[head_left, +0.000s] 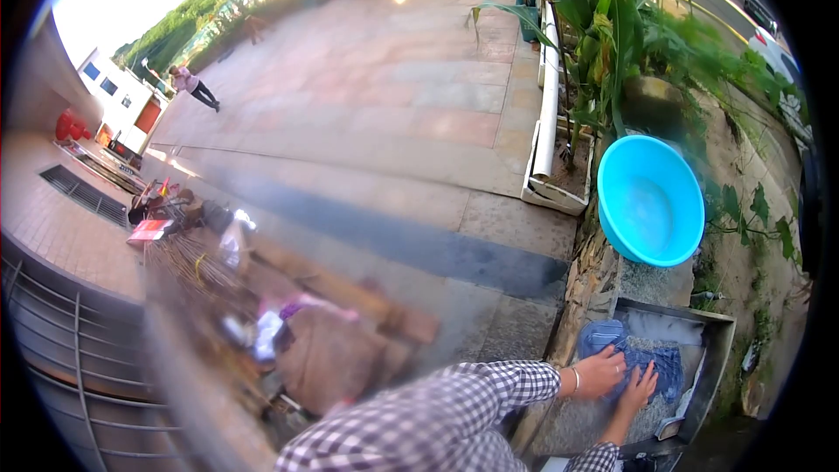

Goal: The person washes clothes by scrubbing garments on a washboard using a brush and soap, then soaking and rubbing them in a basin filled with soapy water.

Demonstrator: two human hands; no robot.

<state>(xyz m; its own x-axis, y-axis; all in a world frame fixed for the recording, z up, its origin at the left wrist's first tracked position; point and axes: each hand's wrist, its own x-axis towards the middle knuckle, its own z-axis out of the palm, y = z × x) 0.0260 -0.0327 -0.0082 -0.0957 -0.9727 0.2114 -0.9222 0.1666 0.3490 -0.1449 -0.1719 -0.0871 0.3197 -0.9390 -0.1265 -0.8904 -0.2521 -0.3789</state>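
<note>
A wet blue cloth [660,365] is spread in a shallow stone basin [718,341] at the lower right. My left hand [600,373], with a bracelet at the wrist, lies on the cloth's left part, fingers spread. Close beside it, my right hand [640,391] presses on the cloth's lower middle, its fingers apart. Both sleeves are black-and-white checked. Just above the basin stands a bright blue plastic tub [651,201]; nothing but a pale sheen shows inside it.
Corn plants grow in a white planter [559,197] beyond the tub. At the left are a bundle of sticks [197,264], bags and a metal grating [79,367]. A person [194,87] stands far off on the paved yard. Parked vehicles show at the upper right.
</note>
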